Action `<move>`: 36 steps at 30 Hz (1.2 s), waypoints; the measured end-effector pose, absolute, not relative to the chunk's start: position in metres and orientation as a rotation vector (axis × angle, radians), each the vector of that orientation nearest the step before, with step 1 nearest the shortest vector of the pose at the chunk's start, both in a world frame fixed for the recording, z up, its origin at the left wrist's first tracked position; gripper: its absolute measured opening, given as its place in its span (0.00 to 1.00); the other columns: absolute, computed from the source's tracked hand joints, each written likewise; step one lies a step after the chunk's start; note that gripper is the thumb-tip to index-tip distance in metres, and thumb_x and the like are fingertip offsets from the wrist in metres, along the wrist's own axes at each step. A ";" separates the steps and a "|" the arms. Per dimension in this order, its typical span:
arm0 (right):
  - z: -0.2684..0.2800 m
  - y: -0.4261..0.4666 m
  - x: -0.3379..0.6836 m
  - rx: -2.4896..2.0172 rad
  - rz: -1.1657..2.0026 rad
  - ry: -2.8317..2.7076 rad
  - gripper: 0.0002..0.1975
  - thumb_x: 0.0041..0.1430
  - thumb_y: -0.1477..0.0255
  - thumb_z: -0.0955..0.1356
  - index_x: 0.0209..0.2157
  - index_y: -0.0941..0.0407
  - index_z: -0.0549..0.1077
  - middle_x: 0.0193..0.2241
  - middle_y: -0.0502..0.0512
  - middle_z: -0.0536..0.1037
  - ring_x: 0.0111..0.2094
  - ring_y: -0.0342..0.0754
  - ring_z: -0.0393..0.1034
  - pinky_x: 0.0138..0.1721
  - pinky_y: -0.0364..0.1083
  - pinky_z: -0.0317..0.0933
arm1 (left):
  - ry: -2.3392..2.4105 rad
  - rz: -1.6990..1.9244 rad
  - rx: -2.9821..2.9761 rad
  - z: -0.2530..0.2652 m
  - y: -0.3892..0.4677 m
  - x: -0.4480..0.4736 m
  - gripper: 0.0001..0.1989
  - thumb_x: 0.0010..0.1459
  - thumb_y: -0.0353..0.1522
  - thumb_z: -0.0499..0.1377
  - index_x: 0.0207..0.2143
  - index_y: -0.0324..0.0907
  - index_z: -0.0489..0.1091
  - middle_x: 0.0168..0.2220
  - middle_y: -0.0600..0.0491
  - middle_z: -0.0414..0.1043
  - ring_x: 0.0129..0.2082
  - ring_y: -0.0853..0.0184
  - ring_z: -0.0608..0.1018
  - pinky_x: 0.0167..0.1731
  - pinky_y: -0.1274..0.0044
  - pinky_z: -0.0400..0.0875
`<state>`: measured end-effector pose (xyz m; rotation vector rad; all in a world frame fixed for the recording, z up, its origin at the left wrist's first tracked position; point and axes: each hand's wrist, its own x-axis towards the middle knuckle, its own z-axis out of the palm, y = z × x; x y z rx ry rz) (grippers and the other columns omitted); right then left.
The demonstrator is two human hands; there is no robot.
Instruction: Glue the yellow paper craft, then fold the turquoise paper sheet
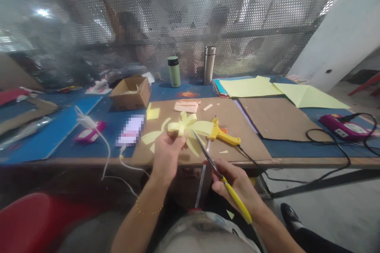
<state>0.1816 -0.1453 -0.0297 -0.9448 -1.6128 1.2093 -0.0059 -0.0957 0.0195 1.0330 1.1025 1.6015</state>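
My left hand (169, 150) pinches a pale yellow paper flower (182, 126) with curled petals, above a sheet of brown cardboard (252, 152). In my right hand (236, 184) is a pair of scissors (230, 191) with yellow handles, its blades pointing up and left at the flower's lower petals. Just right of the flower lies a yellow hot glue gun (224, 134), a clear glue stick trailing from it toward the table edge. Small peach paper pieces (186, 106) and a yellow paper pad (153, 113) rest on the cardboard behind the flower.
A phone (130, 130) on a white cable and a small cardboard box (130, 93) are on the left. At the back stand a green tumbler (174, 72) and a steel flask (209, 65). Yellow sheets (311, 95) and a purple power socket (344, 126) with black cable occupy the right.
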 end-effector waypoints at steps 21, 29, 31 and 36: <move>-0.031 -0.144 0.182 -1.032 1.118 -1.629 0.36 0.54 0.38 0.70 0.42 0.58 0.83 0.22 0.47 0.65 0.24 0.42 0.55 0.25 0.42 0.53 | 1.063 1.612 0.932 0.029 -0.101 0.006 0.10 0.45 0.32 0.71 0.27 0.38 0.74 0.23 0.57 0.72 0.22 0.75 0.70 0.24 0.83 0.66; -0.033 -0.145 0.182 -1.094 1.099 -1.610 0.37 0.52 0.37 0.70 0.41 0.59 0.83 0.21 0.47 0.64 0.24 0.43 0.55 0.25 0.43 0.52 | 1.064 1.615 0.917 0.032 -0.102 0.009 0.10 0.44 0.32 0.71 0.28 0.38 0.75 0.23 0.57 0.73 0.22 0.75 0.70 0.24 0.82 0.65; -0.032 -0.146 0.182 -1.068 1.108 -1.607 0.35 0.54 0.40 0.71 0.41 0.59 0.83 0.22 0.47 0.65 0.24 0.43 0.56 0.25 0.42 0.53 | 1.057 1.620 0.923 0.032 -0.102 0.010 0.10 0.44 0.32 0.71 0.28 0.38 0.74 0.23 0.58 0.72 0.22 0.75 0.70 0.24 0.82 0.65; -0.029 -0.146 0.181 -1.038 1.101 -1.621 0.33 0.56 0.41 0.70 0.41 0.58 0.83 0.23 0.48 0.67 0.25 0.43 0.57 0.25 0.42 0.54 | 1.061 1.609 0.925 0.029 -0.102 0.008 0.10 0.45 0.32 0.71 0.29 0.39 0.74 0.24 0.58 0.73 0.23 0.75 0.71 0.25 0.82 0.66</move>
